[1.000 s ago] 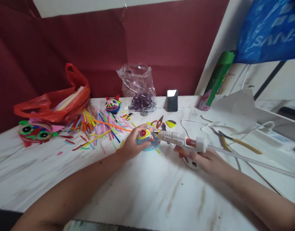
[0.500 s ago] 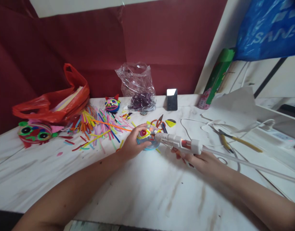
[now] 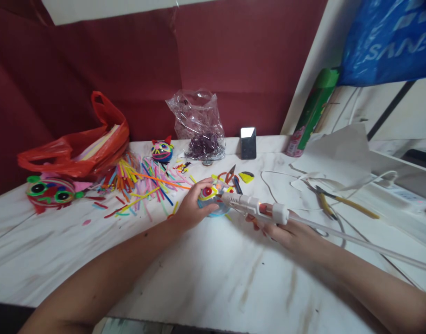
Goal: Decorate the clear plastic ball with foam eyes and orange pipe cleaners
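My left hand (image 3: 193, 204) is wrapped round the left side of a clear round ball (image 3: 218, 211) that has red and yellow eye shapes on it. My right hand (image 3: 278, 229) grips a white hot glue gun (image 3: 249, 205), with a long clear glue stick (image 3: 341, 237) running out of its rear. The gun's nozzle points at the front of the ball; whether it touches cannot be made out. Behind the ball lie orange-handled scissors (image 3: 230, 174) and a yellow and black piece (image 3: 246, 176).
Colourful fuzzy stems (image 3: 153, 185) lie scattered at left, near a red plastic bag (image 3: 108, 116) and two decorated face balls, one striped (image 3: 51, 192), one blue (image 3: 162, 150). A phone (image 3: 248, 144) leans at the back. Pliers (image 3: 352, 206), cables and a spray can (image 3: 312, 113) stand at right.
The glue gun and my right hand have shifted slightly left across the front of the ball. My left hand keeps its hold on the ball.
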The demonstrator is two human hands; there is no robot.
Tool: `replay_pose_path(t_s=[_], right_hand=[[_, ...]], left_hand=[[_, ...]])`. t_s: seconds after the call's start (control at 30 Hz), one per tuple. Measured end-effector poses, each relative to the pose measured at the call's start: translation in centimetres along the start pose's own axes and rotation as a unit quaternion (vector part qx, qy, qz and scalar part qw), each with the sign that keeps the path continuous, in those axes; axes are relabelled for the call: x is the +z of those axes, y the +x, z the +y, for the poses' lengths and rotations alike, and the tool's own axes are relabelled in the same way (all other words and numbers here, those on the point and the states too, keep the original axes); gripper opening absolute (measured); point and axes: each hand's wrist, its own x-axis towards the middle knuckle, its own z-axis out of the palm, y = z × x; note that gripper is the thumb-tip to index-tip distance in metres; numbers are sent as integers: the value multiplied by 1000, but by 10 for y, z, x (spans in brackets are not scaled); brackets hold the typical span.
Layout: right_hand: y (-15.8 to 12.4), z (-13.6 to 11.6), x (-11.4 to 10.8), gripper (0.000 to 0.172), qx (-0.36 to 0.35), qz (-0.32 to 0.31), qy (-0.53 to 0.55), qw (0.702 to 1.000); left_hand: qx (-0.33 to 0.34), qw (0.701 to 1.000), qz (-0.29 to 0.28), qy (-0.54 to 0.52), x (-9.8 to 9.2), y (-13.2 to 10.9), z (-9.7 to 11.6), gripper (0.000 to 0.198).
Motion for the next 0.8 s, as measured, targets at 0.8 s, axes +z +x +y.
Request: replay_pose_path(t_s=[0.8], right_hand=[[4,-11,3,25,-36,12,13,999]], left_hand=[[-2,1000,-4,3,0,1,-4,48]])
